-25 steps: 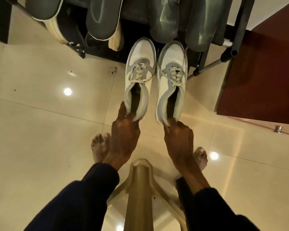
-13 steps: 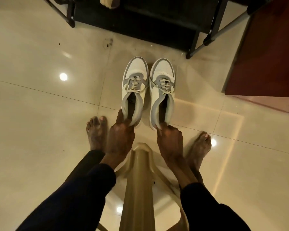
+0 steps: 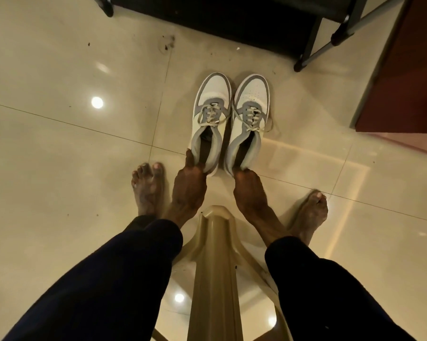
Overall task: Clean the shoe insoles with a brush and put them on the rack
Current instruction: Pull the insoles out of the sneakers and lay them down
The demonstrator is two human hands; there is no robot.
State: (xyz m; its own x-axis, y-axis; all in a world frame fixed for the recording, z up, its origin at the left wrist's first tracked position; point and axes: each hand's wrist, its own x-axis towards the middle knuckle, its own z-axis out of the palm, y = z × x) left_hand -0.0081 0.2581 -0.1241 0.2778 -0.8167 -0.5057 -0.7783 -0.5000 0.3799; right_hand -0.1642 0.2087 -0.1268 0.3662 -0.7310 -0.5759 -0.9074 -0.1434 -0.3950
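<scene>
Two white and grey sneakers lie side by side on the tiled floor, toes pointing away from me. My left hand (image 3: 189,183) pinches the heel collar of the left sneaker (image 3: 210,119), thumb outside, fingers inside the opening. My right hand (image 3: 248,187) grips the heel of the right sneaker (image 3: 250,119) the same way. The dark insoles show as a strip inside each shoe opening. The black shoe rack (image 3: 308,43) stands at the top of the view, only its feet and lower bars showing. No brush is in view.
A beige plastic stool (image 3: 215,254) stands between my arms, right below the hands. My bare feet (image 3: 147,190) rest on the glossy cream tiles on either side. A dark red wooden panel (image 3: 404,70) rises at the right.
Both hands have drawn the pair of sneakers out from under the rack and towards me; the sneakers now sit on open floor, and the shoes on the rack have left the view.
</scene>
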